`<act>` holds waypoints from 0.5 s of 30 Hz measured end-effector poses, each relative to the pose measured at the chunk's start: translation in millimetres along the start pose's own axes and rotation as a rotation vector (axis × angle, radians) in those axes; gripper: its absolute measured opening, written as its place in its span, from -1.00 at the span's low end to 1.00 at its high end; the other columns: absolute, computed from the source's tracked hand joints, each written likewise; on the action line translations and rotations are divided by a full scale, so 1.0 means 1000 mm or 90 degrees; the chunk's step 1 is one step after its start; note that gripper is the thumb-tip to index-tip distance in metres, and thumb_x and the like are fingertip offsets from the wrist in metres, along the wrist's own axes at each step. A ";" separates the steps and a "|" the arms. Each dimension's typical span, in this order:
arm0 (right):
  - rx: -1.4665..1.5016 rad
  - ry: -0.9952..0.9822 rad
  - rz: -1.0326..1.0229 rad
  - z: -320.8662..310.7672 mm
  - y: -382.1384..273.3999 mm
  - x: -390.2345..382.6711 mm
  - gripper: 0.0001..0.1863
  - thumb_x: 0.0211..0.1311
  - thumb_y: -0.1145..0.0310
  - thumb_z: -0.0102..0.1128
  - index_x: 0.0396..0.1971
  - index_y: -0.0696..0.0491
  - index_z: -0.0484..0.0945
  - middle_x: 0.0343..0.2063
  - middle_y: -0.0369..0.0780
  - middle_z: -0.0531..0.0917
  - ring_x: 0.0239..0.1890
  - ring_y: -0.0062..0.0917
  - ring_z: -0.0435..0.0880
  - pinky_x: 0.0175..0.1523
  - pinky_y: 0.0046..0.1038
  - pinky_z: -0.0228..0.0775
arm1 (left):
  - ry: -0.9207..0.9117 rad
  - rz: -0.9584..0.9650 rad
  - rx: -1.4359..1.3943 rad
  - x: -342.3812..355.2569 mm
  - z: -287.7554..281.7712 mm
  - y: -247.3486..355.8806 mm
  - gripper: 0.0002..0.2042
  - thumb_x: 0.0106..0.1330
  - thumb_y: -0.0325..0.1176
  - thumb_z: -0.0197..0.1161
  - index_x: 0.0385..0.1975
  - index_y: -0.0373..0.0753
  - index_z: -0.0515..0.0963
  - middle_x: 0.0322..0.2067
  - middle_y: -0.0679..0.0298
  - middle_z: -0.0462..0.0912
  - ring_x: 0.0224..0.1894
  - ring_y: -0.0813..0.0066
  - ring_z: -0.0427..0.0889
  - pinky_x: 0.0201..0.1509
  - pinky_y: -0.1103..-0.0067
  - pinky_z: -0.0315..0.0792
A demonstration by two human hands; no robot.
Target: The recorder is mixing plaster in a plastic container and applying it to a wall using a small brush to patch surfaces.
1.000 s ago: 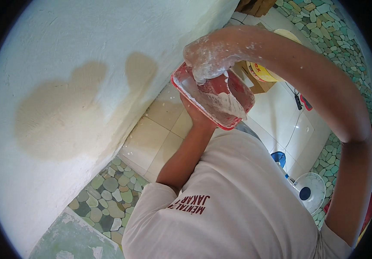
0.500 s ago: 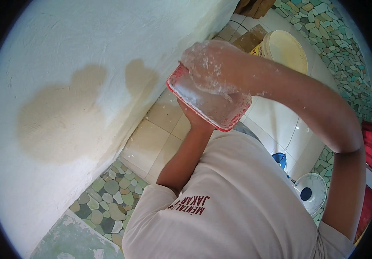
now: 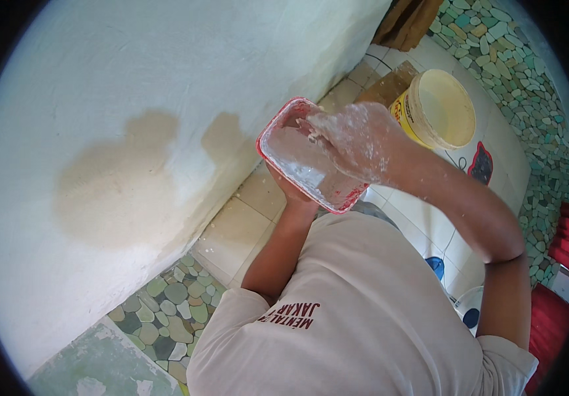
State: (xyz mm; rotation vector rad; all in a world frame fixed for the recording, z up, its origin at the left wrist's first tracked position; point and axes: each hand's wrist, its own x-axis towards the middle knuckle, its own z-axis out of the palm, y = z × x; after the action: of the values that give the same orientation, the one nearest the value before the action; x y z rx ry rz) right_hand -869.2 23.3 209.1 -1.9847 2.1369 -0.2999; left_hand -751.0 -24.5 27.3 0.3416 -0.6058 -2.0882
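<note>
Since 0.5 s ago the right hand [image 3: 357,140] has slid down & toward the near end of the red tray [image 3: 278,129], so more of the tray's far end w/ white plaster now shows; the yellow bucket [image 3: 437,109] also sits fully in view beyond the tray, no longer half behind the forearm.

Right hand: coated in white plaster, lies over the tray's right half, fingers [image 3: 316,125] loosely curled & close together, tips dug into or resting on the wet plaster inside. Can't tell if it grips a tool underneath; the hand covers that spot, probably just scooping bare.

Left hand [image 3: 292,188]: under the tray, holding it up from below. Only the heel & wrist show past the tray's lower edge; fingers hidden by the tray, so spread can't be told, but it is clamped on the tray's underside.

Tray: tilted, held up in the air just beside the white wall [image 3: 132,79], right of the two damp tan patches [image 3: 119,181]. Below the tray: beige floor tiles [image 3: 231,228], then pebble flooring [image 3: 172,307] along the wall's foot. Right of the tray, the bucket stands open w/ a cream inside, next to a brown cardboard piece [image 3: 390,86].
</note>
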 end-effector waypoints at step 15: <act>0.003 0.044 0.015 0.009 0.003 -0.026 -0.67 0.21 0.24 0.06 -0.03 -0.10 0.56 -0.49 -0.19 0.69 -0.44 -0.29 0.71 -0.37 -0.19 0.52 | 0.080 -0.008 0.109 -0.013 0.024 -0.002 -0.40 0.39 0.23 -0.21 0.26 -0.03 0.29 0.18 0.29 0.43 0.26 0.26 0.36 0.34 0.26 0.25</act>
State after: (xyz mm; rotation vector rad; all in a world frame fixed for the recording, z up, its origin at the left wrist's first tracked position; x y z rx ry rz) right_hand -867.7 49.3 200.0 -1.9721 2.1984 -0.3749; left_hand -756.1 -5.9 47.1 0.5718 -0.7098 -2.0139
